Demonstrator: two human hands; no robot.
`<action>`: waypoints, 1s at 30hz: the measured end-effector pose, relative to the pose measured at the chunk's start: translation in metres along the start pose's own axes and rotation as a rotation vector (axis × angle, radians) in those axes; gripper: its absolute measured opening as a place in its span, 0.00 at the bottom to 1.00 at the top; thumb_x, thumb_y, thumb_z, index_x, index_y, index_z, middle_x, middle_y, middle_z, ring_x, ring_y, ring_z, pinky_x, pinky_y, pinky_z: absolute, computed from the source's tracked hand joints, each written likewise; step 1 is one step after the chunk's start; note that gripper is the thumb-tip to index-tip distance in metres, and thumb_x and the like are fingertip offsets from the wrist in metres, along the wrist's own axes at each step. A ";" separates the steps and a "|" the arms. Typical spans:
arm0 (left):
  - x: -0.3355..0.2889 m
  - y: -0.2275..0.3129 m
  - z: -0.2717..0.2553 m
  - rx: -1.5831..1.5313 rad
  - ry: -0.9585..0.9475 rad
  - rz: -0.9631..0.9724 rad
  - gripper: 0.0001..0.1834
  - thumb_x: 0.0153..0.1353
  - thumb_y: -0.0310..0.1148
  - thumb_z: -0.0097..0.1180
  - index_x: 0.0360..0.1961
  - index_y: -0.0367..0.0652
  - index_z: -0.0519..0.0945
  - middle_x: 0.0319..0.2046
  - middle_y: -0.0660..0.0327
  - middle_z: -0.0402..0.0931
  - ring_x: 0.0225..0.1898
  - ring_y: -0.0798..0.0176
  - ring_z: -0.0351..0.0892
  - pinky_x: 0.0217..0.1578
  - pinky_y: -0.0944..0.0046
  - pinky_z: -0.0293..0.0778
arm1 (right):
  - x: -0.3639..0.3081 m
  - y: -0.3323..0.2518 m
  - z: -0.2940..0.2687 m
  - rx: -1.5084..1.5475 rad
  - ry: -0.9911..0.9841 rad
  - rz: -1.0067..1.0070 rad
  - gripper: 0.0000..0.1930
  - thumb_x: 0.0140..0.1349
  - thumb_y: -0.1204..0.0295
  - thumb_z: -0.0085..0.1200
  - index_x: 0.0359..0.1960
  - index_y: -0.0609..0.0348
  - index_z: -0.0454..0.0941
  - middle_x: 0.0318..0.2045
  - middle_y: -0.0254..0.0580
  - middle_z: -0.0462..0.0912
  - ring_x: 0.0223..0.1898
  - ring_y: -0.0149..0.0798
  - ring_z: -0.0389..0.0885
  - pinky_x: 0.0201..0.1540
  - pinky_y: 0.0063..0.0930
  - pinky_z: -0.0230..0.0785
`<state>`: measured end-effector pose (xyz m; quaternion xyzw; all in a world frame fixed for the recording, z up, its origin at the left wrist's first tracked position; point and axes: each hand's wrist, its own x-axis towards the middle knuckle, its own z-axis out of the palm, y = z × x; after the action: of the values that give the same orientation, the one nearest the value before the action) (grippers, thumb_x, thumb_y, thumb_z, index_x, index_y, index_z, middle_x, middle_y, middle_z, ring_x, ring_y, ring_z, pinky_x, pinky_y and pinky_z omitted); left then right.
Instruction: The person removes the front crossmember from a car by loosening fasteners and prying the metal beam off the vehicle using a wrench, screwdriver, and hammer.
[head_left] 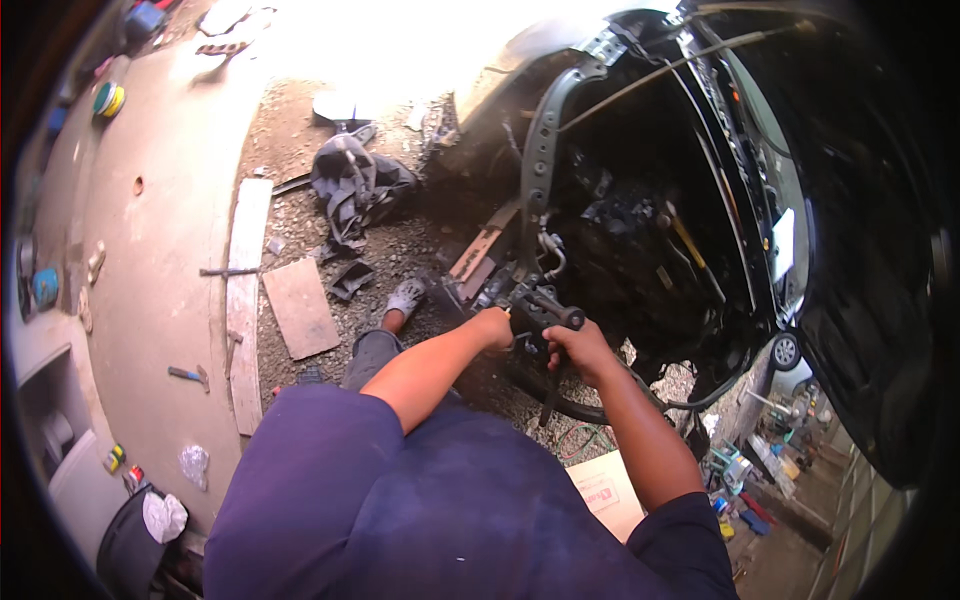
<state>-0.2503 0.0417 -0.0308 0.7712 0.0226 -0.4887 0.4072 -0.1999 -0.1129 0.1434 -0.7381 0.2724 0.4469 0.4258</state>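
Mostly, rough, gritty surfaces are found around the hands. Coarse gravel [415, 235] is spread left of the left hand [492, 328], where a flat tan board [302, 308], a long pale plank [248, 300] and a crumpled heap of dark grey material [355, 180] are laid; farther out, a blue-handled hammer [188, 375] is rested on smooth concrete [170, 250]. Beyond the right hand [580, 350], a curved grey metal panel [541, 150] pierced with holes is seen beside the dark engine bay [640, 310], in which a yellow-handled hammer [688, 240] is contained. Far to the left hand's upper left, a round yellow tub [109, 99] is placed, its contents hidden. Below the right hand, a printed piece of cardboard [608, 495] is seen. Between the hands, at the bay's near edge, a dark barrel-ended piece [545, 303] is positioned, rounded and dull. It is clasped by the right hand's curled fingers; the left hand is held close against its left side, but whether anything is gripped there cannot be told.
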 end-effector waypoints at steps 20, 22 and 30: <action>0.022 -0.008 0.011 0.161 -0.016 0.013 0.17 0.55 0.33 0.68 0.42 0.31 0.90 0.44 0.39 0.88 0.50 0.41 0.90 0.52 0.51 0.84 | 0.006 -0.003 0.005 -1.199 0.439 -0.822 0.09 0.63 0.72 0.61 0.42 0.55 0.75 0.44 0.45 0.77 0.47 0.50 0.83 0.38 0.49 0.83; 0.027 -0.013 0.017 0.219 0.010 0.039 0.16 0.51 0.31 0.75 0.40 0.34 0.91 0.42 0.41 0.89 0.47 0.42 0.91 0.50 0.51 0.84 | 0.006 -0.005 0.005 -1.171 0.456 -0.766 0.09 0.64 0.72 0.61 0.43 0.54 0.75 0.44 0.45 0.77 0.48 0.50 0.84 0.39 0.48 0.82; 0.006 0.006 0.002 0.117 -0.024 -0.047 0.17 0.57 0.31 0.66 0.43 0.30 0.90 0.46 0.39 0.88 0.51 0.40 0.89 0.52 0.51 0.84 | 0.001 -0.006 0.004 -1.184 0.441 -1.022 0.08 0.63 0.74 0.60 0.43 0.55 0.77 0.41 0.45 0.76 0.43 0.54 0.84 0.41 0.49 0.81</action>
<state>-0.2459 0.0343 -0.0327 0.7870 0.0069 -0.5080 0.3500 -0.1969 -0.1062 0.1438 -0.9452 -0.3022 0.1118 0.0527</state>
